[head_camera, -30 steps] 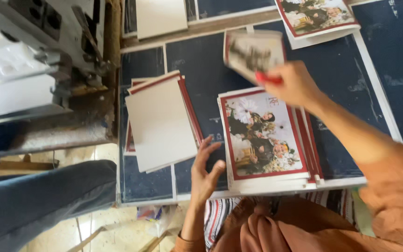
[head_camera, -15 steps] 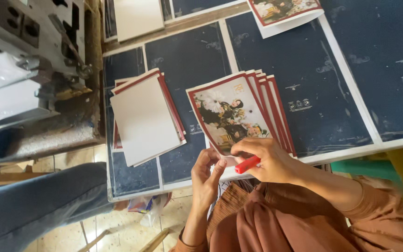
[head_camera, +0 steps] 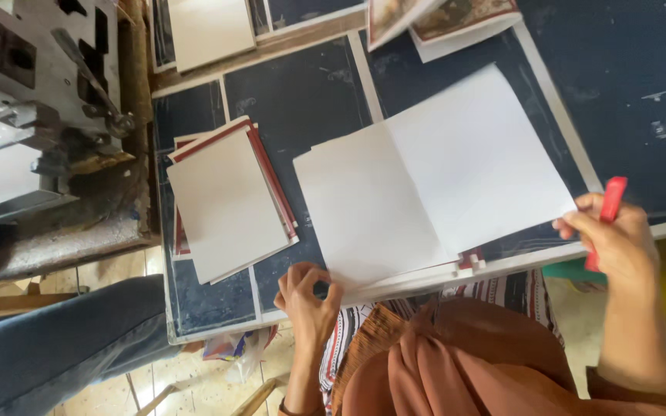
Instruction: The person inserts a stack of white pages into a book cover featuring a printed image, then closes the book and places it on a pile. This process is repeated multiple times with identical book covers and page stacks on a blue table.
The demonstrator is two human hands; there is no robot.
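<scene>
Here a large white sheet (head_camera: 479, 158) stands lifted and turned blank side up over a stack of white sheets (head_camera: 368, 216) at the near edge of the dark bench (head_camera: 302, 92). The right hand (head_camera: 607, 231) pinches the lifted sheet's outer corner, its fingers closed together on the paper, and in the same grip it holds a red tool (head_camera: 607, 212) that sticks up past the knuckles. The sheet runs from that hand leftward and away from the person, its inner edge meeting the stack along a slanting line. The left hand (head_camera: 307, 296) rests at the stack's near left corner, fingers curled and pressing down on the edge of the lowest sheets; it clasps nothing. Small red corners (head_camera: 468, 260) peep out under the stack at the bench edge. To the left, apart from the stack, lies a second pile of red-edged cards (head_camera: 225, 202), blank side up and slightly fanned. At the far edge lie printed picture cards (head_camera: 456, 17) and another pale sheet (head_camera: 210, 29). Left of the bench stands a grey metal machine (head_camera: 36, 100), and below it a leg in blue trousers (head_camera: 55, 347) crosses the floor.
</scene>
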